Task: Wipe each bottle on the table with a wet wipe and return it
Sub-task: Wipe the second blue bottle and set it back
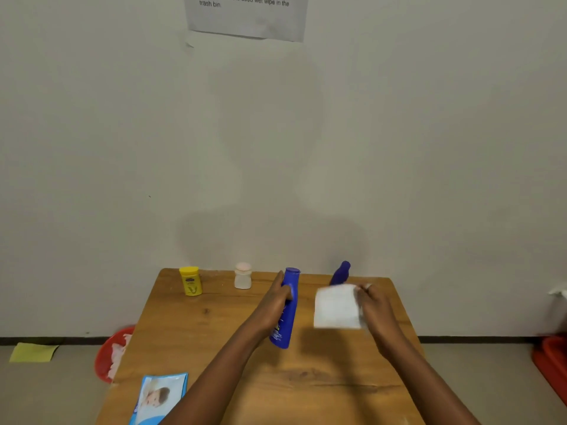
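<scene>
Head view: left hand (277, 305) wrapped around the blue bottle (287, 311), fingers curled on its upper half, holding it off the wooden worktop (190, 338), tilted, cap end pointing away toward the wall. Right hand (372, 305) pinches a white wet wipe (337, 306) by its right edge; wipe hangs flat and open, just beside the bottle, not touching it. There is a ring on one right-hand finger.

Back edge of the worktop, left to right: yellow bottle (190, 281) upright, small white bottle (243, 276) with a pale rounded cap upright, then a dark purple bottle (340, 273) behind the wipe, its lower part hidden, looks tilted. All three stand apart from each other and from the hands.

Near left corner: wipes pack (159, 397) lying flat, partly cut off by the frame.

Floor, left of the worktop: red bin (106, 354) with crumpled white stuff in it, plus a yellow-green cloth (33, 352) by the wall. Another red thing (552, 363) at far right, can't tell what. Printed sheet (245, 15) taped on the wall above.
</scene>
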The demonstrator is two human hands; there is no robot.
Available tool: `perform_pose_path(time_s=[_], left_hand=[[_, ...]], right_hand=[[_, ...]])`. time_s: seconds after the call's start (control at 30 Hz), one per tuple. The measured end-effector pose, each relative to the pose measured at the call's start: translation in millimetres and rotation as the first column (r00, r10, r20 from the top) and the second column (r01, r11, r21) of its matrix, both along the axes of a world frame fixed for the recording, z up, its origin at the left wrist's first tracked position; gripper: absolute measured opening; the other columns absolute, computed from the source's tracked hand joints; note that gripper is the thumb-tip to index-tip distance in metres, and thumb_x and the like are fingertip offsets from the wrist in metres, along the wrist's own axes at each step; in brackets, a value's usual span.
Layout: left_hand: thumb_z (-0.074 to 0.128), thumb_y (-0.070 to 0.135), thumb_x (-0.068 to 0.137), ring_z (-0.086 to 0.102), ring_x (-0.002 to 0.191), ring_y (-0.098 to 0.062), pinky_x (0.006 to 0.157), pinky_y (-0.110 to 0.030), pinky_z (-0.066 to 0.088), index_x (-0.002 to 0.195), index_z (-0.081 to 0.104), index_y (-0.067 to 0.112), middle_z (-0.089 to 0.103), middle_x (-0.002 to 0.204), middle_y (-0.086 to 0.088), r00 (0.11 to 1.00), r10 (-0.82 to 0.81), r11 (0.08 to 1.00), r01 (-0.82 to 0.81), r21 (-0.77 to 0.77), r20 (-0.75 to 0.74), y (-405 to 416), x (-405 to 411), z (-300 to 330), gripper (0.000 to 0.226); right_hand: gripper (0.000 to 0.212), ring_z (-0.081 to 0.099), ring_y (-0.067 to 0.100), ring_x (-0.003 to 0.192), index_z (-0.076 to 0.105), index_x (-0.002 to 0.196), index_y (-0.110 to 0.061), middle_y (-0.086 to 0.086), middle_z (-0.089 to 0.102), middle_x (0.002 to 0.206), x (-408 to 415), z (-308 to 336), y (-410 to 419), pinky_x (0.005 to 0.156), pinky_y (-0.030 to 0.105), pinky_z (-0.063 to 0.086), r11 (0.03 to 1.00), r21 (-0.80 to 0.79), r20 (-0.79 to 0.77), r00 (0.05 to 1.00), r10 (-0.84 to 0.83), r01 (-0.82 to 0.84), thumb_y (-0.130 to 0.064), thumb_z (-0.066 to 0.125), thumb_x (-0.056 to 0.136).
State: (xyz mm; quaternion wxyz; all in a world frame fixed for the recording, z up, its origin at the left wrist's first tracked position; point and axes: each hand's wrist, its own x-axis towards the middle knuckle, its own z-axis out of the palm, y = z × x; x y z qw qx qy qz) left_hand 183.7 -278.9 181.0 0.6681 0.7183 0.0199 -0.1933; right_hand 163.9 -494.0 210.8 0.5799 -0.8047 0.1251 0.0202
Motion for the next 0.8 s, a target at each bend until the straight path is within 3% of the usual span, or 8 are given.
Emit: perform_pose_path(time_s=[0.07,0.13,0.27,0.37,0.47,0.6,0.7,0.8], left_hand=[[0.044,0.012,0.093,0.055,0.07,-0.016,0.066,-0.031,0.047,0.124,0.046,0.015,0.056,0.085,-0.006,1.0,0.003,1.0,-0.003,-0.012,0.013,2,2,-5,0.031],[0.051,0.011,0.094,0.063,0.083,-0.018,0.07,-0.025,0.053,0.126,0.047,0.019,0.062,0.101,-0.008,0.999,-0.012,0.999,0.014,-0.04,0.032,1,5,-7,0.033],[0.06,0.017,0.093,0.063,0.106,-0.017,0.087,-0.027,0.055,0.125,0.045,0.029,0.058,0.126,-0.006,0.993,-0.021,1.0,0.021,0.001,0.112,3,12,-21,0.038],[0.064,0.018,0.091,0.061,0.109,-0.011,0.088,-0.025,0.054,0.134,0.044,0.024,0.059,0.126,0.0,0.99,-0.041,0.999,0.04,0.014,0.135,10,21,-31,0.048],[0.065,0.016,0.089,0.059,0.113,-0.005,0.091,-0.02,0.051,0.137,0.045,0.02,0.06,0.127,0.004,0.986,-0.115,0.993,0.112,0.031,0.124,18,31,-50,0.052],[0.063,0.015,0.091,0.064,0.096,0.002,0.073,-0.008,0.049,0.128,0.055,0.016,0.065,0.122,0.003,0.991,-0.112,0.979,0.096,0.182,0.075,21,46,-92,0.038],[0.063,0.014,0.09,0.062,0.089,0.001,0.071,-0.009,0.046,0.122,0.058,0.014,0.067,0.113,0.002,0.995,-0.062,0.958,0.036,0.285,0.084,15,66,-115,0.032],[0.062,0.013,0.09,0.062,0.091,-0.006,0.079,-0.02,0.05,0.119,0.06,0.012,0.067,0.107,0.001,0.979,-0.057,0.923,-0.024,0.383,0.198,11,99,-133,0.028]], right_hand=[[0.027,0.063,0.019,0.094,0.062,0.112,-0.023,0.004,0.064,0.109,-4,-24,12,0.076,0.033,0.054,0.993,-0.066,-0.12,0.989,0.091,-0.099,-0.037,0.044,0.098],[0.032,0.061,0.01,0.1,0.062,0.117,-0.024,-0.004,0.065,0.112,-4,-41,29,0.086,0.031,0.051,0.954,-0.158,-0.097,0.965,0.243,-0.256,-0.042,0.05,0.095],[0.029,0.065,0.005,0.087,0.063,0.108,-0.016,-0.005,0.069,0.1,9,-53,63,0.071,0.021,0.049,0.914,-0.239,-0.057,0.945,0.323,-0.327,-0.036,0.065,0.087],[0.029,0.063,0.005,0.084,0.063,0.106,-0.016,-0.006,0.067,0.097,23,-62,65,0.065,0.015,0.046,0.912,-0.286,-0.043,0.955,0.295,-0.294,-0.035,0.068,0.085],[0.028,0.063,0.005,0.089,0.063,0.106,-0.021,-0.006,0.066,0.102,37,-77,57,0.071,0.017,0.049,0.923,-0.275,-0.015,0.961,0.276,-0.269,-0.036,0.069,0.084],[0.028,0.059,0.004,0.091,0.063,0.105,-0.022,-0.003,0.06,0.104,64,-111,47,0.072,0.015,0.047,0.917,-0.31,-0.028,0.967,0.254,-0.25,-0.033,0.072,0.082],[0.031,0.056,0.003,0.084,0.065,0.106,-0.018,-0.004,0.055,0.101,92,-135,46,0.069,0.016,0.047,0.874,-0.375,-0.086,0.95,0.299,-0.309,-0.035,0.072,0.081],[0.025,0.052,0.006,0.076,0.065,0.101,-0.017,-0.006,0.051,0.096,130,-155,45,0.065,0.021,0.045,0.809,-0.464,-0.103,0.929,0.356,-0.362,-0.034,0.069,0.083]])
